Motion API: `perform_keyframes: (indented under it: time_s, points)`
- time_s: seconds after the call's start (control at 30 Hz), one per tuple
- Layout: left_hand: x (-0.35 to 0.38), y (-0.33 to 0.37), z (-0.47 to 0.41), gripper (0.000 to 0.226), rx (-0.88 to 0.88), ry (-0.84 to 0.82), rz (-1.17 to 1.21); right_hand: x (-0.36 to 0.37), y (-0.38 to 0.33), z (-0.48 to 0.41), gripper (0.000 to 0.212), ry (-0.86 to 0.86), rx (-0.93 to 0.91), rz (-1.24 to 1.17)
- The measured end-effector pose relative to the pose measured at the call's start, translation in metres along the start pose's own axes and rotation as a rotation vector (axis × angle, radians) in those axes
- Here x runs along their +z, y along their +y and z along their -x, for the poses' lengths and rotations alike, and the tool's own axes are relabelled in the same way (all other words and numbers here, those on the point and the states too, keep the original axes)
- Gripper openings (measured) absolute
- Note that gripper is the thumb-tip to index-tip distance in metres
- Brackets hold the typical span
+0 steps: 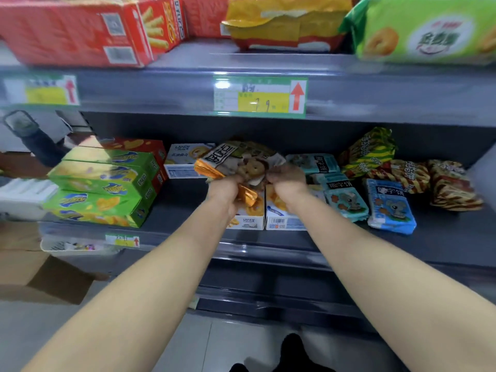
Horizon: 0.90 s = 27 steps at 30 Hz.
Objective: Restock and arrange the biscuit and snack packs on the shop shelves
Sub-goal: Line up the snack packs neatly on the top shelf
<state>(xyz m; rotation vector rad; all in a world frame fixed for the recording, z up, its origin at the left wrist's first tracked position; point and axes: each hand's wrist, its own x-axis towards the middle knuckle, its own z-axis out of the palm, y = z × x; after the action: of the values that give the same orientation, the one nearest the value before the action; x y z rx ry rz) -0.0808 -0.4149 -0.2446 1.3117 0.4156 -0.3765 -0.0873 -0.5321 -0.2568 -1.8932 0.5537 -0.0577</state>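
Note:
Both my hands reach into the middle shelf (pixel 442 240). My left hand (pixel 224 187) and my right hand (pixel 285 177) grip a bunch of orange and white cookie packs (pixel 236 161), held tilted above white Landy biscuit boxes (pixel 281 218) at the shelf's front. Another white Landy box (pixel 185 159) stands behind, to the left. Green snack boxes (pixel 102 183) are stacked at the left, with a red box (pixel 139 145) behind them. Blue mouse-print biscuit packs (pixel 389 208) lie to the right of my hands.
Striped yellow and red snack bags (pixel 410 167) lie at the shelf's right. The upper shelf carries red boxes (pixel 80 28), a yellow pack (pixel 284 22) and a green pack (pixel 424 28). A price tag (pixel 260 96) hangs on its edge. A cardboard box (pixel 37 275) sits on the floor at the left.

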Motion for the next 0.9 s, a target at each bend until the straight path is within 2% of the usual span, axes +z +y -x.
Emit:
perform_keyframes:
  time_s: [0.1, 0.27, 0.33, 0.5, 0.7, 0.9]
  points:
    - [-0.027, 0.001, 0.012, 0.012, -0.046, -0.024, -0.016, 0.002, -0.005, 0.013, 0.041, 0.073, 0.048, 0.071]
    - [-0.068, 0.001, 0.040, 0.022, -0.046, -0.104, -0.118, 0.007, -0.007, 0.043, 0.072, 0.049, 0.121, 0.104]
    - [-0.083, 0.002, 0.051, 0.032, -0.035, -0.140, -0.147, 0.013, -0.008, 0.060, 0.069, 0.009, 0.138, 0.005]
    - [-0.115, 0.007, 0.086, 0.026, -0.001, -0.035, -0.235, 0.037, -0.011, 0.098, 0.053, -0.093, 0.105, -0.191]
    - [-0.138, 0.003, 0.136, 0.023, 0.213, 0.040, -0.147, 0.042, -0.023, 0.154, 0.017, -0.114, 0.013, -0.232]
    - [-0.152, 0.009, 0.180, 0.026, 0.411, 0.129, -0.117, 0.029, -0.049, 0.212, 0.029, -0.113, -0.171, -0.298]
